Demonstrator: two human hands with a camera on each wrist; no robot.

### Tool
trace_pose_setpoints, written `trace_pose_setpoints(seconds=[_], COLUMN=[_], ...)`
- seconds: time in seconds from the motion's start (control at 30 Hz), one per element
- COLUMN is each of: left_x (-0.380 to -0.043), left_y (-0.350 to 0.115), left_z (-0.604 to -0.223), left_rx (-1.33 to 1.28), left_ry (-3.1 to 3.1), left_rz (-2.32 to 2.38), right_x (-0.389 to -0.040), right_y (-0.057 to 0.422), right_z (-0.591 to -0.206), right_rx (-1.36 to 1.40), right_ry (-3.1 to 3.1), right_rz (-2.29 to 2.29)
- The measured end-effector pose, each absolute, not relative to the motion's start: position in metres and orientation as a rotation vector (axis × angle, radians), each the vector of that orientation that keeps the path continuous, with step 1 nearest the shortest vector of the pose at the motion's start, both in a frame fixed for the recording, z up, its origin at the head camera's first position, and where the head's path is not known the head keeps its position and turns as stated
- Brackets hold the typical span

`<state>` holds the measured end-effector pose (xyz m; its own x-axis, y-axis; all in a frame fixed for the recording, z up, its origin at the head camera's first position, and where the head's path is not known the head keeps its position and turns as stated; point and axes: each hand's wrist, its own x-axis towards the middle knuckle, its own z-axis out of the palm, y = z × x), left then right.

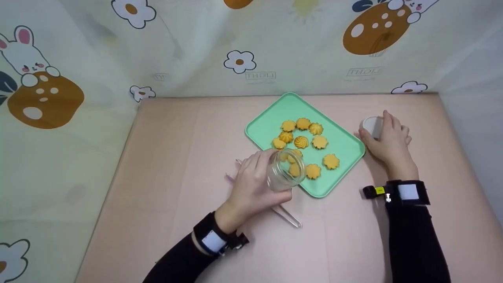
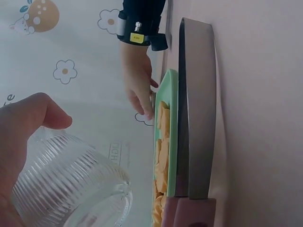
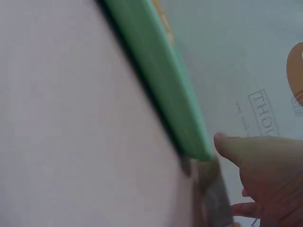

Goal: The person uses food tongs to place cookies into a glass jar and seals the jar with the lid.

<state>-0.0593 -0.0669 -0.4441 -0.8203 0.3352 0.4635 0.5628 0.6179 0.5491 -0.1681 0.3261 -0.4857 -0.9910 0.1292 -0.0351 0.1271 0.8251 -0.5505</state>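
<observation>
Showing clear ribs, a jar is gripped by the left hand, a lid at the tray's corner by the right.

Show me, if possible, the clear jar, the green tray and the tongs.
Clear jar (image 2: 71, 175), left wrist view: ribbed side wall.
Green tray (image 1: 263, 127), head view: bare left area.
Tongs (image 2: 200, 109), left wrist view: metal strip.

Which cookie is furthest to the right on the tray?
The cookie nearest the right corner of the green tray; in the head view every other cookie lies further left.
</observation>
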Motion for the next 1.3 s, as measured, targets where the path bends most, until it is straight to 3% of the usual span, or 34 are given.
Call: trace_pose_setpoints(seconds=[0.2,0.57,0.97,1.3], left_x=[-0.068,-0.103,-0.13,-0.139], left_y=[-0.075,-0.11,-0.142,-0.152], left_z=[-0.44,-0.441,-0.46,-0.47], left_rx=[-0.675,-0.537,-0.254,-0.093], left_ry=[-2.505,-2.365,-2.274,-2.305], left_rz=[-1.119,-1.35,-1.501,-1.539], right_x=[-0.161,-0.112,-0.06,-0.036], right_y=[0.3,0.198,0.115,0.083], right_z=[-0.454,-0.407,-0.428,-0.462], right_rx=[-0.016,0.595,0.873,0.981], right_ry=[-2.928,-2.914,-2.921,-2.921], right_rz=[0.934,0.854,0.693,0.558])
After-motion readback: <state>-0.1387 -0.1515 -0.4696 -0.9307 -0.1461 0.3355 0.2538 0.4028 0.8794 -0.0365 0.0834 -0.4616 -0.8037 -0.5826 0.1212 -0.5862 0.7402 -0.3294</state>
